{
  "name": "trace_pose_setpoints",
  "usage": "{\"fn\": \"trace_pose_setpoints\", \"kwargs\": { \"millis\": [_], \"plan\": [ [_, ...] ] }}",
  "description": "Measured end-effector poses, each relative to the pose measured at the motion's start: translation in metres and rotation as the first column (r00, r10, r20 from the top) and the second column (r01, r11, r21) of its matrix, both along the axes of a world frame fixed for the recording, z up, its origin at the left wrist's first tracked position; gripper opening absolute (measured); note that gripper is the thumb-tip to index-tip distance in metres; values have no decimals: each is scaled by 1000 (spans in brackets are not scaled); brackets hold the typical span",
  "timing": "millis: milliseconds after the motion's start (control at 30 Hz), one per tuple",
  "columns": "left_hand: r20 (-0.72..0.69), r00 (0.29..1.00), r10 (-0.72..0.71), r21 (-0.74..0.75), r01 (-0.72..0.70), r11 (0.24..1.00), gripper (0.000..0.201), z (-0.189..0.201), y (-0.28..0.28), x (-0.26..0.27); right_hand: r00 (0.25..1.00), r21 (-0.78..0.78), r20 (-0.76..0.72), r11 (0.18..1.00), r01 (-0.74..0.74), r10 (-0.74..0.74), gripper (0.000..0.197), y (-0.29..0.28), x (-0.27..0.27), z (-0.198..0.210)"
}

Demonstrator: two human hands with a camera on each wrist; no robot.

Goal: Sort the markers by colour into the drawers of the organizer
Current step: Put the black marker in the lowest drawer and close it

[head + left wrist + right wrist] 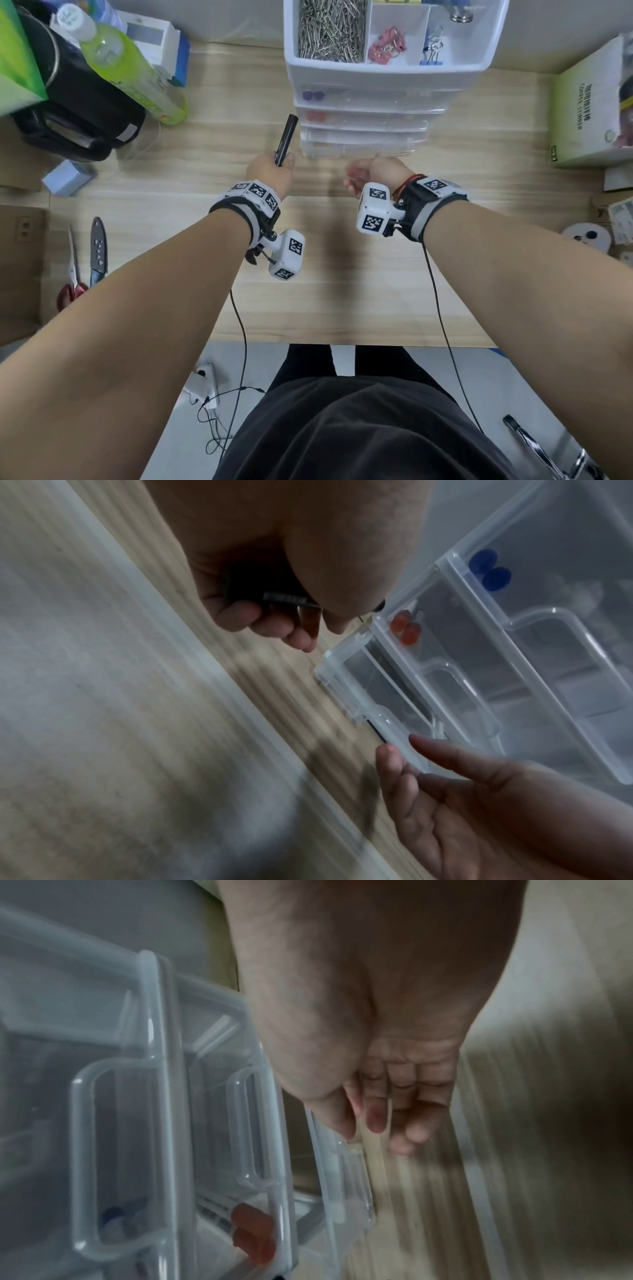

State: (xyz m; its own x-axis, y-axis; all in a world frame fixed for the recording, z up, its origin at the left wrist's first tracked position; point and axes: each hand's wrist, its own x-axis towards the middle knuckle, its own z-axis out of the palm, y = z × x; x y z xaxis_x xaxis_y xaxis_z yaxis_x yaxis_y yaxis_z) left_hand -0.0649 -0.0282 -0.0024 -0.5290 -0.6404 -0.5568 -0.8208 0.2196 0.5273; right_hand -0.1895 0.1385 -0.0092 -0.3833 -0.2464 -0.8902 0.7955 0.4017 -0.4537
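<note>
My left hand [274,166] grips a black marker [287,138] by its lower end, tip pointing away, just left of the clear drawer organizer [363,113]. In the left wrist view its fingers [240,615] curl round the marker [284,599]. My right hand [363,171] is palm up at the front of the bottom drawer [356,693], which stands slightly pulled out. Its thumb [337,1118] lies on the drawer's front lip [349,1175] and its fingers [390,758] sit below it. Blue caps [489,566] show in an upper drawer, orange-red caps [405,628] in the one beneath.
The organizer's top tray [394,66] holds paper clips and binder clips. A green bottle [133,68] and a black bag [75,113] stand at the back left. Scissors [73,270] lie at the left edge. A green box [582,109] stands on the right.
</note>
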Motion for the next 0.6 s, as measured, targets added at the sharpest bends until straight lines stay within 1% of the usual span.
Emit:
{"fn": "trace_pose_setpoints", "kwargs": {
  "millis": [33, 67, 100, 133, 200, 300, 367, 400, 433, 467, 533, 600],
  "plan": [
    [-2, 1000, 0, -1, 0, 1000, 36, 1, 1, 0, 997, 30, -41, 997, -70, 71, 12, 1, 1, 5],
    [-9, 1000, -1, -2, 1, 1000, 36, 2, 1, -1, 980, 79, -115, 985, -152, 161, 10, 1, 1, 9],
    [-17, 1000, -2, -6, 1, 1000, 35, 4, 2, -2, 944, 149, -206, 962, -231, 258, 9, 0, 0, 14],
    [-26, 1000, -1, -10, 1, 1000, 34, 7, 3, -2, 890, 227, -299, 931, -285, 345, 10, 1, -1, 17],
    [-40, 999, 5, -11, -6, 1000, 33, 8, 4, -3, 773, 352, -429, 875, -333, 467, 13, 4, 0, 26],
    [-32, 999, -3, -34, 1, 999, 34, 8, 5, -2, 605, 471, -572, 826, -310, 554, 18, 15, 2, 32],
    [-13, 999, -45, -70, 44, 997, 35, 8, 6, 2, 492, 549, -600, 772, -321, 631, 31, 22, 1, 34],
    [-2, 997, -75, -88, 75, 993, 36, 9, 8, 3, 460, 591, -581, 736, -329, 672, 38, 24, 0, 34],
    [8, 994, -107, -104, 107, 989, 36, 10, 10, 5, 442, 629, -557, 705, -328, 703, 43, 25, -2, 35],
    [12, 991, -136, -118, 136, 984, 36, 11, 11, 8, 437, 660, -529, 676, -327, 727, 44, 25, -3, 35],
    [8, 986, -166, -134, 166, 977, 35, 12, 13, 11, 434, 691, -503, 650, -317, 747, 35, 24, -4, 37],
    [-13, 984, -178, -148, 174, 974, 34, 14, 14, 13, 421, 696, -507, 645, -315, 752, 26, 21, -4, 39]
  ]
}}
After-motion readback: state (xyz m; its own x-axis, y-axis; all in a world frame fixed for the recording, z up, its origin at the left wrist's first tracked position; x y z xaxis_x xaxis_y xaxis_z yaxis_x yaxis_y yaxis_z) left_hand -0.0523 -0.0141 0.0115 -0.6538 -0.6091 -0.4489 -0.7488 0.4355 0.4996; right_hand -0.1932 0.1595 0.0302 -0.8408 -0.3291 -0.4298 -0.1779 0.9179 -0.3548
